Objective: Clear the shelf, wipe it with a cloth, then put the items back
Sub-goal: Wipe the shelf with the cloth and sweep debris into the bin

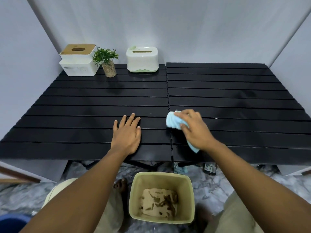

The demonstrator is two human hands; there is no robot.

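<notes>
Cloth (pixel 175 121) bunched under right hand (pixel 195 130), left hand (pixel 127 133) beside

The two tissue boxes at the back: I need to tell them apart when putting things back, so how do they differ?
The wooden-lid tissue box has a flat tan lid with an oval opening; the green-trimmed tissue box has a white domed top with a narrow slot. The first is squarer-edged and sits in the far left corner; the second is rounded, with a pale green base, nearer the middle. Both are white-bodied and upright on the black slatted surface.
</notes>
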